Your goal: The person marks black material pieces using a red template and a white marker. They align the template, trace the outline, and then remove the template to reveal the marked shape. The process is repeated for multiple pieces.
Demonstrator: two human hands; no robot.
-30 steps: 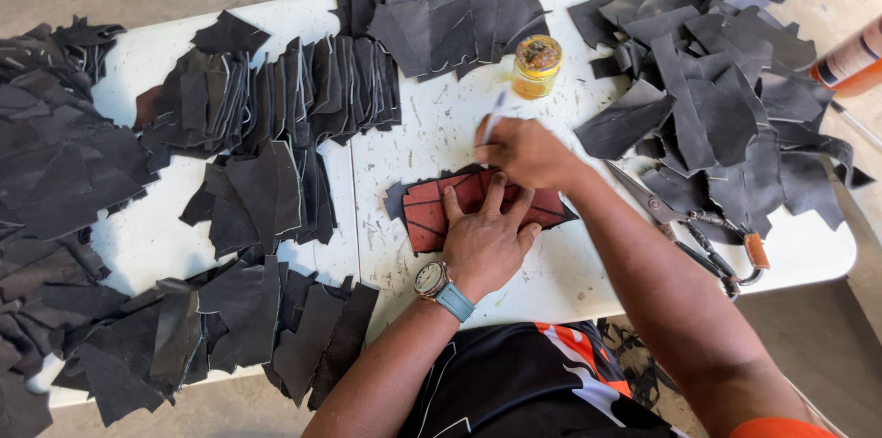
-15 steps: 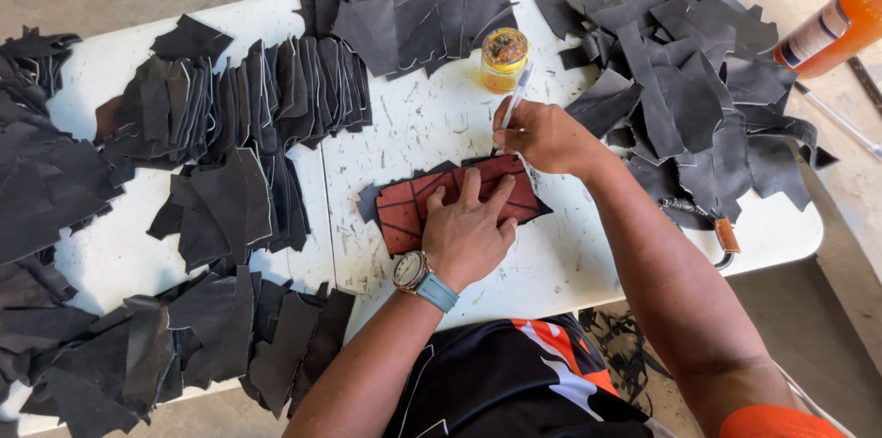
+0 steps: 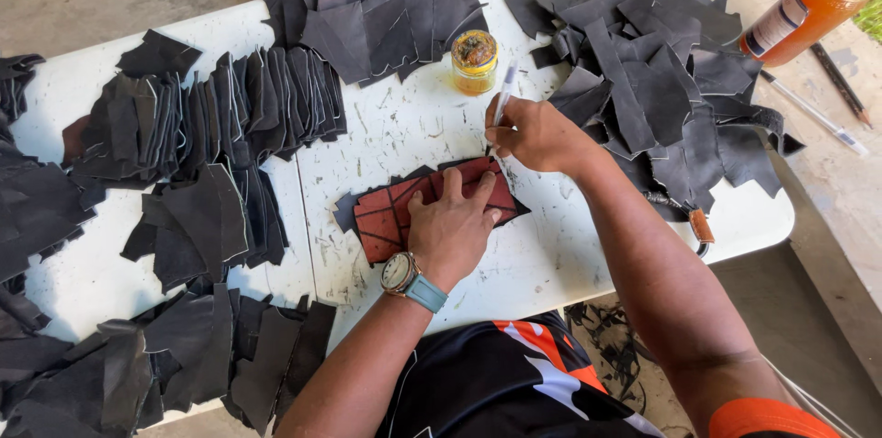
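White tabletop (image 3: pixel 551 254), scuffed and scratched, with its near rounded corner lying past the right forearm and its front edge running just below the left wrist. Bare working surface is limited to a patch around both hands, reaching up toward the far side between the heaps. Red-brown leather template (image 3: pixel 386 213), scored with dark lines, lies flat in that patch over a dark leather piece (image 3: pixel 346 210) whose edge shows at its far-left side. Left hand (image 3: pixel 452 227) rests palm down on the template, fingers spread and pressing it flat; a wristwatch (image 3: pixel 401 274) with pale blue strap sits on the wrist. Right hand (image 3: pixel 533 133) is just beyond the template's upper right corner, fingers pinched together around a white pen (image 3: pixel 503 100) held nearly upright, tip down at the template's edge. Small glass jar (image 3: pixel 475 61) of amber contents stands just beyond the right hand. Dark leather offcuts (image 3: pixel 661 80) are heaped close to the right of the right hand and run to the table's right edge. A second pile (image 3: pixel 386 16) lies beyond the jar. Stacked rows of cut dark pieces (image 3: pixel 202 117) fill the area left of the left hand, with more heaped cuttings (image 3: pixel 165 365) toward the near-left edge. Orange bottle (image 3: pixel 808 2) lies tilted off the table at far right, beside two pencils (image 3: pixel 827 98) on the ground.
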